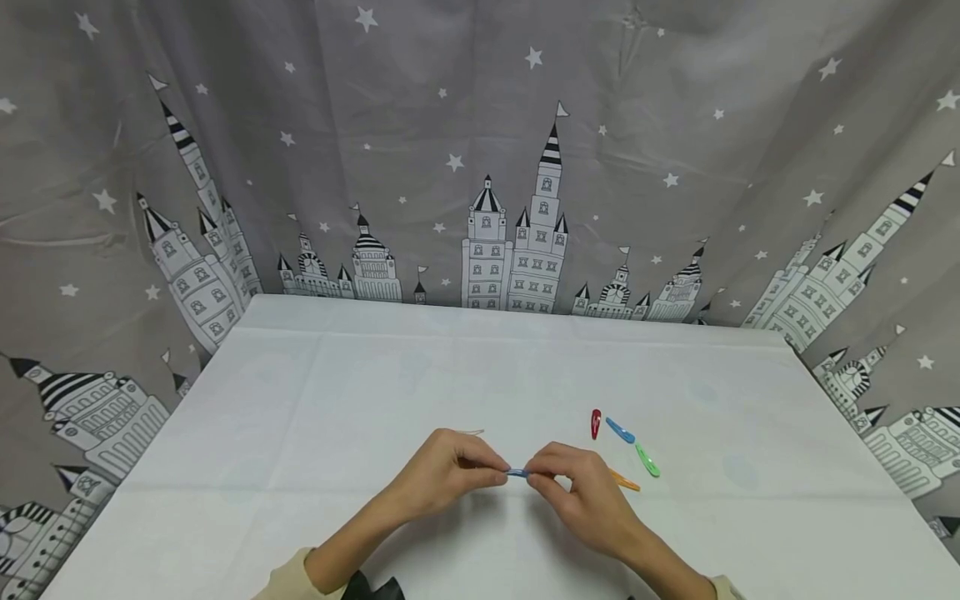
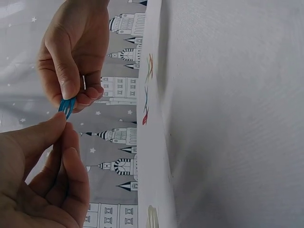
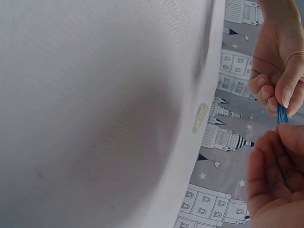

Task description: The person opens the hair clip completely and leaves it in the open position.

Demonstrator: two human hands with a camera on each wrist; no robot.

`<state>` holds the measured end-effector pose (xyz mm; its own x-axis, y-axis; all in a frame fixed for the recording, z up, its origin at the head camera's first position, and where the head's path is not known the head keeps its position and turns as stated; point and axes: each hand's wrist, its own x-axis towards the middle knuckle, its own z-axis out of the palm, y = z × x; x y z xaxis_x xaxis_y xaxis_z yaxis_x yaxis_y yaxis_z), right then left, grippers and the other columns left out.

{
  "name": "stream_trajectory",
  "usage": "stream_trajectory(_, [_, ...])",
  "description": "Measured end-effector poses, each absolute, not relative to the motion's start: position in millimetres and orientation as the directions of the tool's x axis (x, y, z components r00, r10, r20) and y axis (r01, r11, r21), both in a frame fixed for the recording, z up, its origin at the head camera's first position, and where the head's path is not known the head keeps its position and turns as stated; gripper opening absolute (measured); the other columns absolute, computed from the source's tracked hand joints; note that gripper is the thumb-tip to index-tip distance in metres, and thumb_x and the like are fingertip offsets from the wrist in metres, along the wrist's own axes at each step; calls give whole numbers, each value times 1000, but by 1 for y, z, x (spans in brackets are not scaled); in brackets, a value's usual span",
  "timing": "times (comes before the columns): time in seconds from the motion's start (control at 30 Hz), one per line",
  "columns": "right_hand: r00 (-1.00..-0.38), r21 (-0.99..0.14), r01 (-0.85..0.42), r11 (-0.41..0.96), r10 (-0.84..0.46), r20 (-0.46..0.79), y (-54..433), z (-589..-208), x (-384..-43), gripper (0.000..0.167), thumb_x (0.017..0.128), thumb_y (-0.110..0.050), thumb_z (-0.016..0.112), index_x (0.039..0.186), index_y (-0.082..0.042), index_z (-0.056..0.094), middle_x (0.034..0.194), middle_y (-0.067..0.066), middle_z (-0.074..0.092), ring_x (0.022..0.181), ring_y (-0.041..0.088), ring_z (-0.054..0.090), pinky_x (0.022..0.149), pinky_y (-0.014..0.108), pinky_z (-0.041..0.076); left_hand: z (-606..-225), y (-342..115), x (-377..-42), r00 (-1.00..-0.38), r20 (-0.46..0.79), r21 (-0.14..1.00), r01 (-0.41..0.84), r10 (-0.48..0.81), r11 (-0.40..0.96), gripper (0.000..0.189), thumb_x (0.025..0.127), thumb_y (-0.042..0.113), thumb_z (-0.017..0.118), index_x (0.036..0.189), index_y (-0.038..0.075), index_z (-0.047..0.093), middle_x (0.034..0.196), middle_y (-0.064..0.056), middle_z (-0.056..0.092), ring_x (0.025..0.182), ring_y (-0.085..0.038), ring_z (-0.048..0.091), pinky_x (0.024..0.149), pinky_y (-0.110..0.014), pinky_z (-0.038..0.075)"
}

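A blue snap hair clip is held up between both hands, over the front middle of the white table. My left hand pinches one end between thumb and fingertips. At the other end, my right hand pinches it the same way. In the left wrist view, the bent metal strips of the blue hair clip show between the two thumbs, and the right wrist view shows the clip too. Fingertips cover both its ends.
Beyond my right hand lie a red hair clip, another blue clip, a green clip and an orange clip, partly hidden. A pale clip lies past my left hand. A grey castle-print curtain hangs behind the table.
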<state>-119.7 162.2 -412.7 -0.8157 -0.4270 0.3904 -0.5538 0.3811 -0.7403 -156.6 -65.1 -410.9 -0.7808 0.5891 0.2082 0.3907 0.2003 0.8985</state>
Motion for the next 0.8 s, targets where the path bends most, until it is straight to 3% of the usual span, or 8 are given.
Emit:
stream_trajectory(0.13, [-799,-728,-578,369,-437,414,163,-414,-120,14,90,1,68,89,-10,76,87,-3,69,77,9,60,70,27,52,-410,-65,-156,-767,217,898,400,604,185,8,85,8,76,92,5,79,87,11,72,78,-7,66,108,-53,34])
stream_trajectory(0.27, [-781,-716,-602,354,-447,436,164,-415,-119,13,90,1,68,89,-10,75,87,-2,69,78,9,60,69,27,52,-409,-65,-154,-756,230,882,428,612,197,8,85,9,77,91,5,80,87,10,73,78,-6,66,103,-45,41])
stream_trajectory(0.37, [-769,-712,-617,336,-448,455,166,-415,-119,15,89,3,68,89,-10,75,86,-3,68,77,9,60,68,26,51,-408,-64,-153,-745,245,865,457,621,207,7,86,11,77,91,7,80,87,9,73,79,-5,65,89,-34,50])
stream_trajectory(0.5, [-760,-710,-627,319,-450,469,166,-415,-119,16,88,4,68,88,-11,75,85,-3,68,75,10,60,67,26,51,-407,-64,-153,-728,256,858,475,636,198,6,86,8,76,90,7,80,87,9,73,79,-6,63,71,-27,52])
stream_trajectory(0.8, [-737,-704,-643,302,-492,463,168,-419,-119,19,87,6,68,88,-12,75,85,-2,68,76,9,60,67,26,51,-408,-65,-152,-696,255,858,483,672,175,5,85,5,76,89,5,80,87,5,73,77,-5,64,67,-26,52])
